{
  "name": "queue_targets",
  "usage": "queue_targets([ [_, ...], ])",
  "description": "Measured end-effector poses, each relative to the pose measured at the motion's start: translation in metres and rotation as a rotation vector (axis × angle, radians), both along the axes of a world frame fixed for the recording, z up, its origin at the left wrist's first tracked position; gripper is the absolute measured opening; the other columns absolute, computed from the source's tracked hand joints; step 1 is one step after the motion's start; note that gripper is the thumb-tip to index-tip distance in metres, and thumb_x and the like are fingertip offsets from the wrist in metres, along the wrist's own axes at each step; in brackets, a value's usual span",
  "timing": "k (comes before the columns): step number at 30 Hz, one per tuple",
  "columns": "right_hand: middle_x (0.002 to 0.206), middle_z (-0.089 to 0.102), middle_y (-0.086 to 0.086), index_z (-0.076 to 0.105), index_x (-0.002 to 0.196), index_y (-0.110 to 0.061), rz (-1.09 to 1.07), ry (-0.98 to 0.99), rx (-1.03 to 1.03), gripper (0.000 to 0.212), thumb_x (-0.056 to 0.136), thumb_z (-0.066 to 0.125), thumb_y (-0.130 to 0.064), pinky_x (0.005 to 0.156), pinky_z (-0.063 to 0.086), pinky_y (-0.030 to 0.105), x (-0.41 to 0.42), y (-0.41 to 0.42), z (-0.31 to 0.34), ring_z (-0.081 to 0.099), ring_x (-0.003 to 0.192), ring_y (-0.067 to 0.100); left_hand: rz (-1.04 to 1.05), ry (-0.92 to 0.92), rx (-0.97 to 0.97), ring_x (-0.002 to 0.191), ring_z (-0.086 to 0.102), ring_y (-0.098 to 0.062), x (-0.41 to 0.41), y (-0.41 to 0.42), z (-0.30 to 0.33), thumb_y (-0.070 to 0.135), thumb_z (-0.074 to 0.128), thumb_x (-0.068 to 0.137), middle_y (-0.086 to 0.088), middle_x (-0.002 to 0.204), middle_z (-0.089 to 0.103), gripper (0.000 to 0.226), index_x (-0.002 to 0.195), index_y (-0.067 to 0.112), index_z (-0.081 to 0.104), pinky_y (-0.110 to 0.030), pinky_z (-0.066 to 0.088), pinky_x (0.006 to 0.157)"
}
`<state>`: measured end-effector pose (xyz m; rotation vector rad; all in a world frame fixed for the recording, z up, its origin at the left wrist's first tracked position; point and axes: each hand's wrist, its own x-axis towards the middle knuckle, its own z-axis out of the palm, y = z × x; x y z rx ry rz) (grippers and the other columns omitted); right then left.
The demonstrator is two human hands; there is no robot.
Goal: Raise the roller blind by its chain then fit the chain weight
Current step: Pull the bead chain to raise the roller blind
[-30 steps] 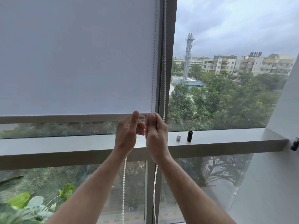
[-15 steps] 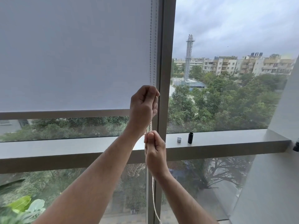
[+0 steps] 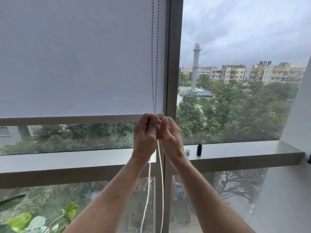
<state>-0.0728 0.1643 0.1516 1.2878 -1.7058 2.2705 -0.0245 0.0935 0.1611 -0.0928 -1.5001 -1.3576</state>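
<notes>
A white roller blind (image 3: 75,56) covers the upper left window pane, and its bottom bar (image 3: 67,119) hangs above the sill. The white bead chain (image 3: 161,165) runs in two strands down the blind's right edge. My left hand (image 3: 145,133) and my right hand (image 3: 170,135) meet just under the bottom bar, both gripping the chain, which hangs on below them. On the sill to the right stand a black cylinder, the chain weight (image 3: 199,150), and a small silver cap (image 3: 187,152).
A grey window sill (image 3: 67,163) runs across the view. A vertical frame post (image 3: 173,56) stands right of the chain. A white wall (image 3: 299,115) closes the right side. Green plant leaves (image 3: 21,222) show at the bottom left.
My left hand has come down from high on the chain to beside my right hand, which has risen a little. The blind's bottom bar sits slightly higher than one second ago.
</notes>
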Motion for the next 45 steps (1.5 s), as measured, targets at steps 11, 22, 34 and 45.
queue_targets([
  [11,0.078,0.062,0.005,0.059,0.111,-0.009,0.155,0.034,-0.094,0.028,0.109,0.035,-0.023,0.049,0.048,0.026,0.008,-0.014,0.108,0.060,0.058,0.012,0.032,-0.112,-0.025,0.052,0.035,-0.001,0.000,0.006,-0.044,0.012,0.049,0.098,0.014,0.058,0.048,0.026,0.077,0.023,0.059,-0.014,0.031,0.049],
  [22,0.059,0.040,-0.010,0.051,0.076,-0.011,-0.078,0.189,-0.307,0.033,0.105,0.039,-0.015,0.044,0.028,0.024,0.012,-0.018,0.110,0.033,0.051,0.006,-0.111,-0.148,-0.147,0.055,0.054,-0.013,0.010,-0.022,-0.020,0.034,0.049,0.096,-0.001,0.060,0.062,0.035,0.075,0.016,0.070,-0.026,0.044,0.054],
  [34,0.063,0.042,-0.014,0.046,0.073,-0.014,-0.112,0.202,-0.164,0.036,0.104,0.039,-0.030,0.054,0.030,0.035,0.023,-0.023,0.026,0.034,0.059,0.009,-0.038,0.061,-0.219,0.062,0.062,-0.015,0.017,-0.008,0.146,0.032,0.043,0.103,-0.006,0.087,0.065,0.027,0.117,0.017,0.060,-0.027,0.049,0.049],
  [45,0.054,0.046,-0.004,0.054,0.075,-0.011,0.239,0.039,-0.028,0.045,0.099,0.037,-0.046,0.043,0.032,0.022,0.010,-0.001,0.036,0.038,0.045,0.007,-0.020,0.177,-0.042,0.039,0.027,-0.005,0.000,0.022,0.142,0.026,0.043,0.103,0.011,0.047,0.035,0.036,0.069,0.027,0.054,-0.021,0.022,0.038],
])
